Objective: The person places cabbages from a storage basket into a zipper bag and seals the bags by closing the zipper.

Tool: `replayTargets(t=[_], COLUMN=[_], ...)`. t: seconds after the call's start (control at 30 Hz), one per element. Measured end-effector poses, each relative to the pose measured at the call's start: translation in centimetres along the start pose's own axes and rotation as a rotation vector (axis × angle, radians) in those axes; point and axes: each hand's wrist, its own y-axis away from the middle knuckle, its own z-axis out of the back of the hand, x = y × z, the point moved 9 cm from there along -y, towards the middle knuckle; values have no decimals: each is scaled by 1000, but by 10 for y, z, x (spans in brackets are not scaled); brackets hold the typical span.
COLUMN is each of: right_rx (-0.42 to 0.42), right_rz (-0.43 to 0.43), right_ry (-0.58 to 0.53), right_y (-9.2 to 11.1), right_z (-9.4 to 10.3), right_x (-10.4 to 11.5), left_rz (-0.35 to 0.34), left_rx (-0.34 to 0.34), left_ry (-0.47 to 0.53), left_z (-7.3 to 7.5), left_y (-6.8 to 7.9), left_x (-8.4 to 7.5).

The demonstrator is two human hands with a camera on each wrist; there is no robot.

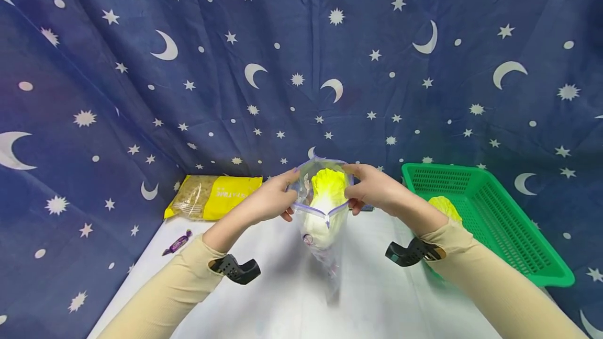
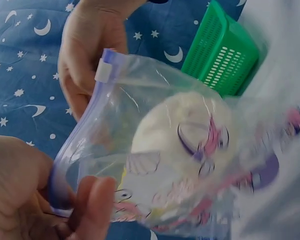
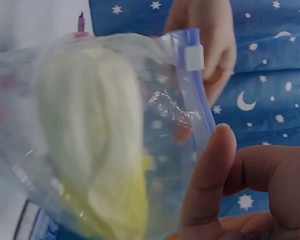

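Note:
A clear zip bag (image 1: 332, 268) with a purple zip edge and printed cartoon figures hangs mouth up over the white table. Inside it stands a Chinese cabbage (image 1: 328, 187), yellow leaves up and pale base down. My left hand (image 1: 269, 198) pinches the left side of the bag's mouth, and my right hand (image 1: 377, 188) the right side, so the mouth gapes between them. The white zip slider (image 2: 103, 71) sits at one end of the zip. In the right wrist view the cabbage (image 3: 92, 130) shows blurred through the plastic.
On the right is a green basket (image 1: 511, 218) with another yellow leafy vegetable (image 1: 444, 207), partly hidden by my right arm. A yellow food packet (image 1: 228, 195) lies at back left, a purple wrapped candy (image 1: 177, 243) before it. A starry blue curtain hangs behind.

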Motion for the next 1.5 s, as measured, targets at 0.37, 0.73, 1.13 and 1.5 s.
replayTargets(t=[0.37,0.73,1.13,1.5], right_rx=[1,7,13,-17], right_rz=[17,-32,-25,-175], right_ry=[-101,-136,-87,-85], right_y=[-18,-30,-6,43], right_z=[-46,-78,-28,139], right_x=[-48,-97,-102,-151], left_rz=[-68,38,-37,-62], left_rx=[-33,49,59,57], left_ry=[-60,-17,123,160], left_z=[7,-22,-59,-68], left_y=[5,7,5,8], left_x=[2,53,79,87])
